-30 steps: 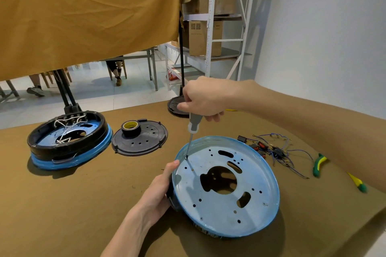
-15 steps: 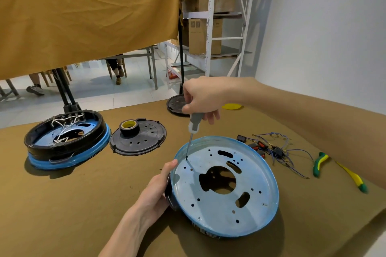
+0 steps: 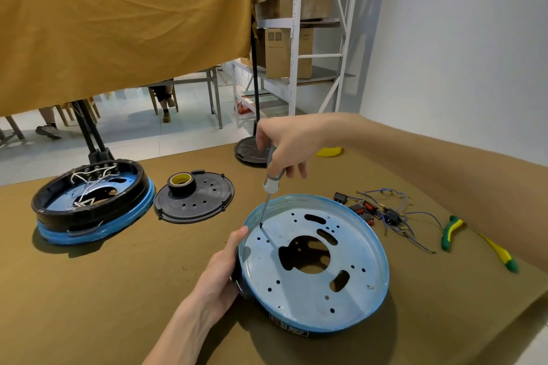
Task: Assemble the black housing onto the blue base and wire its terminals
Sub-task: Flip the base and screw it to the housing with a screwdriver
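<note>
1. Worktop point(image 3: 89, 305): olive-brown cloth cover. One blue base point(image 3: 314, 299) lies toward 5 o'clock of the frame, dished side up, tilted, with a black housing point(image 3: 237, 281) showing only as a dark edge beneath its 9 o'clock rim.
2. Left hand point(image 3: 221, 272): wraps the 9 o'clock edge of that base, thumb tip on the rim, fingers curled under out of sight.
3. Right hand point(image 3: 287, 145): fingers pinched round the handle of one screwdriver point(image 3: 271, 184), held nearly upright; its tip touches the plate close to the 10 o'clock rim. Whether a screw sits under the tip cannot be told.
4. Second unit point(image 3: 95, 204) at 9 o'clock of the worktop: one black ring seated on one blue base, white wires looped inside.
5. One black perforated cover point(image 3: 201, 201) just beside it, at 11 o'clock from the worked base; one roll of black tape point(image 3: 181, 184), yellow core, stands on it.
6. One more black disc point(image 3: 252, 151) at the far edge, 12 o'clock, partly behind the right hand.
7. One tangle of purple wiring point(image 3: 394, 216) with small switches, at 2 o'clock, near the base but apart.
8. One pair of pliers point(image 3: 450, 231), green-and-yellow grips, at 3 o'clock, partly hidden by the right forearm.
9. One yellow object point(image 3: 329, 152) at the far edge; kind unclear.
</note>
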Demonstrator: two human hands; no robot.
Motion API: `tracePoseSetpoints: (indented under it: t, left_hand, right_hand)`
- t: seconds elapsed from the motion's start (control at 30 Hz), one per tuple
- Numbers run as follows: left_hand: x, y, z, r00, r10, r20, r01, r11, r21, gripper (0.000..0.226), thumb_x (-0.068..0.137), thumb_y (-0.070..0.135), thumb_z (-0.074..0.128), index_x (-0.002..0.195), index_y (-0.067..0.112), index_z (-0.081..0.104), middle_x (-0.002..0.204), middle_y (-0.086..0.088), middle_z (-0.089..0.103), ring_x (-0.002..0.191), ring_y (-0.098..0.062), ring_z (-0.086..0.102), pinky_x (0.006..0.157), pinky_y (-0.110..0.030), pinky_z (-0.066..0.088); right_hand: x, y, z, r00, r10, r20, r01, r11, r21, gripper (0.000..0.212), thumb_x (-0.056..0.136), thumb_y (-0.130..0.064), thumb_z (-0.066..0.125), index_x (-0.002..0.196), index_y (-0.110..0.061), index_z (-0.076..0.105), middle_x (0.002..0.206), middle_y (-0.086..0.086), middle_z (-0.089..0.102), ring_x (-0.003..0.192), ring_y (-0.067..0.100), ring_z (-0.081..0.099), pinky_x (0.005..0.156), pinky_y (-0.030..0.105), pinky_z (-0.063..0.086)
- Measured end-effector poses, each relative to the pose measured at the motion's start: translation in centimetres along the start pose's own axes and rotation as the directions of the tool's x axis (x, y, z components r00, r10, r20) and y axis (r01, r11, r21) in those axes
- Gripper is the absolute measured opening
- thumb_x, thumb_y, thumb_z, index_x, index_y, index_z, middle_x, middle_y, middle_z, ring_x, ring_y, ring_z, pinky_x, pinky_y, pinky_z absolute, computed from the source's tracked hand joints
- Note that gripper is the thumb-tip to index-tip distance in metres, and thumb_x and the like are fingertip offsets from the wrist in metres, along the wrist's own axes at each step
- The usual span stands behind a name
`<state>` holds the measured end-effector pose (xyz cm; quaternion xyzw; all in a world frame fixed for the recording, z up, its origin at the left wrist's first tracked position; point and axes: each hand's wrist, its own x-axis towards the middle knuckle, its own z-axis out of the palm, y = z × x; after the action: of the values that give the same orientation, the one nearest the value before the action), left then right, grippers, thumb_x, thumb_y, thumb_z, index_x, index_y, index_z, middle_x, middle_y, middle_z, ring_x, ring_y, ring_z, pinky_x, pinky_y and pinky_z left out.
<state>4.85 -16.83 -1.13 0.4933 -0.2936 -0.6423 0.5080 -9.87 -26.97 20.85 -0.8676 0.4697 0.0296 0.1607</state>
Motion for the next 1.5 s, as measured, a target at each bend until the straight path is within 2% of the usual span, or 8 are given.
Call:
tracePoseSetpoints:
  t: [0.1, 0.23, 0.37, 0.53, 0.67, 0.97, 1.37, 1.5]
  left_hand:
    - [0.0, 0.0, 0.0, 0.999, -0.014, -0.031, 0.014, 1.0, -0.004, 0.045, 0.079, 0.064, 0.07, 0.082, 0.021, 0.084, 0.096, -0.012, 0.079, 0.075, -0.024, 0.075, 0.058, -0.032, 0.055]
    - [-0.1, 0.1, 0.1, 0.998, -0.03, -0.058, 0.031, 0.999, 0.012, 0.048, 0.083, 0.062, 0.069, 0.092, 0.017, 0.083, 0.104, -0.015, 0.078, 0.083, -0.027, 0.075, 0.073, -0.039, 0.056]
    - [-0.2, 0.2, 0.2, 0.997, -0.026, -0.077, 0.027, 1.0, 0.004, 0.047, 0.083, 0.061, 0.07, 0.092, 0.017, 0.083, 0.102, -0.014, 0.079, 0.081, -0.027, 0.076, 0.074, -0.039, 0.058]
    - [-0.3, 0.2, 0.4, 0.995, -0.036, -0.098, 0.037, 0.999, 0.014, 0.051, 0.082, 0.063, 0.069, 0.097, 0.015, 0.081, 0.103, -0.015, 0.079, 0.084, -0.028, 0.075, 0.081, -0.043, 0.056]
    - [-0.3, 0.2, 0.5, 0.993, -0.044, -0.113, 0.046, 0.999, 0.016, 0.054, 0.083, 0.062, 0.07, 0.102, 0.012, 0.079, 0.102, -0.016, 0.079, 0.085, -0.03, 0.075, 0.085, -0.046, 0.057]
    - [-0.3, 0.2, 0.6, 0.99, -0.049, -0.132, 0.054, 0.998, 0.031, 0.059, 0.081, 0.063, 0.069, 0.108, 0.01, 0.076, 0.101, -0.015, 0.079, 0.092, -0.033, 0.074, 0.095, -0.051, 0.056]
    - [-0.2, 0.1, 0.6, 0.99, -0.041, -0.138, 0.043, 0.999, 0.017, 0.065, 0.074, 0.064, 0.07, 0.108, 0.01, 0.075, 0.099, -0.016, 0.079, 0.089, -0.032, 0.073, 0.087, -0.048, 0.055]
    - [0.0, 0.0, 0.6, 0.99, -0.042, -0.137, 0.045, 0.999, 0.018, 0.066, 0.071, 0.065, 0.071, 0.105, 0.009, 0.075, 0.095, -0.015, 0.079, 0.077, -0.029, 0.074, 0.075, -0.043, 0.055]
  right_hand:
    - [0.4, -0.2, 1.0, 0.995, 0.024, -0.097, -0.032, 0.996, -0.079, 0.039, 0.104, -0.034, 0.053, 0.105, 0.004, 0.063, 0.069, 0.011, 0.076, 0.051, 0.022, 0.072, 0.042, 0.021, 0.05]
    - [0.2, -0.2, -0.2, 1.0, 0.013, -0.006, -0.013, 1.0, 0.02, 0.044, 0.093, -0.025, 0.073, 0.122, -0.006, 0.045, 0.088, 0.014, 0.072, 0.056, 0.017, 0.069, 0.045, 0.023, 0.053]
    - [0.5, -0.1, 1.1, 0.993, 0.025, -0.119, -0.033, 0.998, -0.059, 0.031, 0.104, -0.031, 0.054, 0.101, 0.0, 0.061, 0.067, 0.011, 0.075, 0.046, 0.018, 0.069, 0.04, 0.021, 0.049]
    - [0.2, -0.1, 0.3, 0.999, 0.005, -0.037, -0.004, 1.0, 0.018, 0.043, 0.091, -0.021, 0.074, 0.121, -0.006, 0.047, 0.083, 0.014, 0.072, 0.047, 0.014, 0.066, 0.043, 0.022, 0.05]
    - [0.5, 0.0, 1.6, 0.985, 0.007, -0.173, -0.013, 0.999, -0.03, 0.035, 0.102, -0.032, 0.058, 0.103, 0.002, 0.063, 0.067, 0.012, 0.075, 0.046, 0.019, 0.069, 0.04, 0.022, 0.049]
    - [0.0, 0.4, 1.5, 0.989, 0.03, -0.143, -0.032, 0.999, -0.012, 0.033, 0.1, -0.037, 0.063, 0.098, -0.004, 0.062, 0.064, 0.007, 0.074, 0.041, 0.014, 0.065, 0.038, 0.02, 0.046]
    - [-0.1, 0.6, 1.0, 0.997, 0.076, -0.015, -0.074, 0.995, 0.066, 0.04, 0.086, -0.02, 0.077, 0.114, 0.005, 0.065, 0.069, 0.005, 0.065, 0.044, 0.015, 0.052, 0.039, 0.02, 0.041]
    - [-0.1, 0.8, 0.9, 0.995, 0.063, -0.079, -0.054, 0.992, 0.11, 0.029, 0.088, -0.016, 0.075, 0.108, 0.002, 0.064, 0.074, 0.01, 0.077, 0.051, 0.015, 0.071, 0.042, 0.021, 0.05]
